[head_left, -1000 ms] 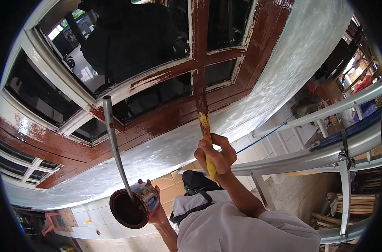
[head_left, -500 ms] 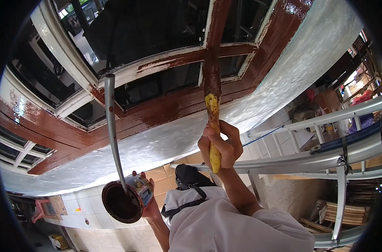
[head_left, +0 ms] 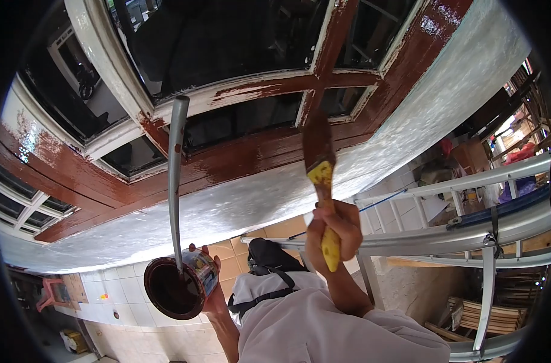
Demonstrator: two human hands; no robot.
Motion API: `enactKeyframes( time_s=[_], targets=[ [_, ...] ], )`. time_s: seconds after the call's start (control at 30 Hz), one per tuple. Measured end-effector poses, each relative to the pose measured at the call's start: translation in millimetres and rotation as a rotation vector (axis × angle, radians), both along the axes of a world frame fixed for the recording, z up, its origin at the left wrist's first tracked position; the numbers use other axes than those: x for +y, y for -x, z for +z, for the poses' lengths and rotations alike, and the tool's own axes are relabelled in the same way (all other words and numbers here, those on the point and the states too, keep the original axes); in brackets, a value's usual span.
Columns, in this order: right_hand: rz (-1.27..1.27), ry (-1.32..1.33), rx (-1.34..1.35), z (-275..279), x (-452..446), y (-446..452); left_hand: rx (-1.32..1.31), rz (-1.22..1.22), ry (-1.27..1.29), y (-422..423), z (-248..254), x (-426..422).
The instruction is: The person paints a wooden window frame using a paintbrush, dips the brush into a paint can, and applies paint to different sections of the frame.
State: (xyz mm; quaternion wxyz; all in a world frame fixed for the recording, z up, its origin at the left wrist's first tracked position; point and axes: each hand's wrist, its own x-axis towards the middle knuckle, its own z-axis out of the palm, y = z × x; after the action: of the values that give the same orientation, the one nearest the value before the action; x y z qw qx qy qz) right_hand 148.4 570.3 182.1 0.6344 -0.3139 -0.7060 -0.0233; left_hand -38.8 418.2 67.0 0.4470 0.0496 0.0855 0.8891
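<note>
My left hand (head_left: pixel 213 281) is wrapped round the side of a paint can (head_left: pixel 204 270), whose open mouth shows dark brown paint. A grey metal rod (head_left: pixel 175 175) slants up from the can's rim, its lower end at the mouth. In my right hand (head_left: pixel 339 227) is a paintbrush (head_left: pixel 321 175) with a paint-smeared yellow handle, fingers closed round it. Its bristles, dark with brown paint, point up in front of the lower edge of the window frame (head_left: pixel 245 154). Whether they touch the frame I cannot tell. The frame is partly glossy brown, partly white.
To the right, an aluminium ladder (head_left: pixel 420 239) stands close to my right arm. A pale wall (head_left: pixel 275 199) runs below the frame. Wooden slats (head_left: pixel 490 317) lie at the lower right; a red plastic stool (head_left: pixel 52 293) stands at the far left.
My right hand has drawn the brush down and slightly right, away from the upright glazing bar. The can and rod have shifted only slightly in view.
</note>
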Motion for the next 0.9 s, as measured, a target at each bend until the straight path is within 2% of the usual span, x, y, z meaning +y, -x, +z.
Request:
enactKeyframes(
  time_s=[0.07, 0.33, 0.63, 0.73, 0.9],
  targets=[
    [0.0, -0.06, 0.057, 4.2, 0.9, 0.1, 0.001, 0.002, 0.007, 0.6, -0.5, -1.7],
    [-0.051, -0.104, -0.068, 5.1, 21.6, 12.8, 0.036, -0.005, 0.018, 0.1, 0.2, -3.5],
    [-0.031, 0.106, -0.059, -1.2, 2.8, 8.7, 0.068, -0.018, 0.016, -0.7, 0.3, -2.3],
    [0.003, 0.125, 0.031, 6.7, -4.7, 1.7, 0.086, -0.022, 0.008, -1.6, -0.7, -3.1],
    [0.044, -0.026, 0.042, 14.9, 0.6, -3.3, 0.019, -0.005, -0.06, -1.0, -7.9, -4.7]
  ],
)
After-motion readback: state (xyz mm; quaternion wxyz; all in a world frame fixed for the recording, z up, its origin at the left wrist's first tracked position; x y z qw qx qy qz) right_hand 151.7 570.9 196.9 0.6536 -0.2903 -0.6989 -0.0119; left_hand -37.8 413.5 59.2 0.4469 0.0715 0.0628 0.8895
